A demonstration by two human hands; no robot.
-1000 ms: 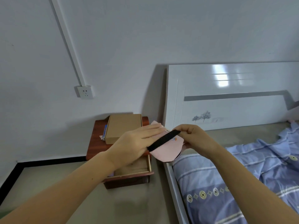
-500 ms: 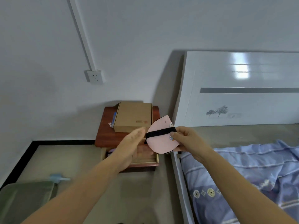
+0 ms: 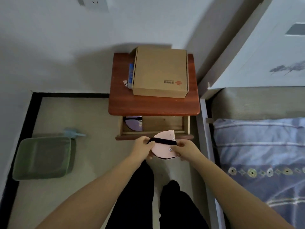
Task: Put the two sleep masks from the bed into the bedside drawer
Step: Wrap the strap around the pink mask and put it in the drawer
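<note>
pink sleep mask (image 3: pixel 162 147) folded in half, held between both hands just in front of the open drawer's front edge, its top corner overlapping the drawer lip. black strap (image 3: pixel 163 142) runs across it, stretched between the two grips. left hand (image 3: pixel 143 147) pinched shut on the mask's left end and the strap, right hand (image 3: pixel 184 150) pinched shut on the right end. just beyond the grip, bedside drawer (image 3: pixel 153 133) pulled out, purple sleep mask (image 3: pixel 134 123) already lying in its far left corner, rest of the wooden bottom bare. above the drawer, the nightstand top (image 3: pixel 153 104) carries a cardboard box (image 3: pixel 160 71) with a blue item (image 3: pixel 131 75) beside its left edge. right of the grip, bed frame rail (image 3: pixel 203 129) and blue striped bedding (image 3: pixel 260 146). well left, green bin (image 3: pixel 42 157) on the floor. below the grip, person's dark trousers (image 3: pixel 175 204).
</note>
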